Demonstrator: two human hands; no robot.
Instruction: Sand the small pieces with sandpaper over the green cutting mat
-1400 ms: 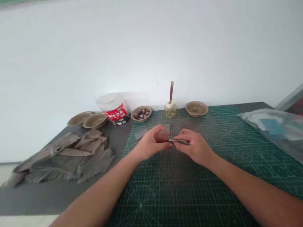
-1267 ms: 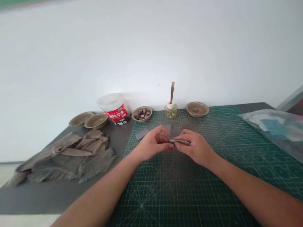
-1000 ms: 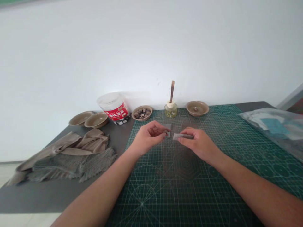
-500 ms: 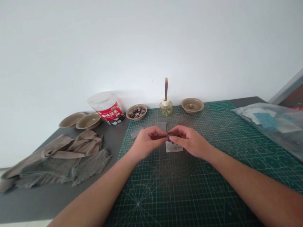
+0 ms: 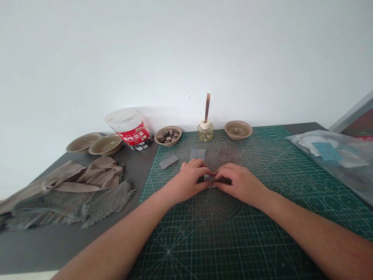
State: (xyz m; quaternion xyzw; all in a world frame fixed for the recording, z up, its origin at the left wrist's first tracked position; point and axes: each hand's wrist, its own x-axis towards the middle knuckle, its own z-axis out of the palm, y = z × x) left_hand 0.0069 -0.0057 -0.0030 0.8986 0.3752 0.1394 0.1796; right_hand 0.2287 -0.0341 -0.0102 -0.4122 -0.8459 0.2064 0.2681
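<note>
My left hand [image 5: 190, 179] and my right hand [image 5: 241, 182] meet over the middle of the cutting mat [image 5: 186, 233]. Thumbs and fingers of both are bent into a pinch, and the tips nearly touch. Whatever is between them is small and hidden by the fingers. Beneath the fingertips lies a pale grey sheet [image 5: 209, 178], mostly covered by my hands. Just beyond my left hand are a grey square sheet [image 5: 198, 154] and a narrow grey strip [image 5: 168, 161]. A brownish sheet with dark marks [image 5: 229, 155] lies behind my right hand.
Along the wall stand a bowl of small stones [image 5: 168, 136], a reed diffuser [image 5: 205, 131], a brown bowl [image 5: 238, 130] and a red-labelled plastic tub [image 5: 129, 130]. Two more bowls [image 5: 105, 145] and a crumpled cloth [image 5: 75, 194] are left. A clear plastic bag [image 5: 335, 151] lies right.
Both hands have come down onto the pale sheet, now covering most of it. The grey strip and the brownish sheet behind them show more fully. The camera view has shifted slightly.
</note>
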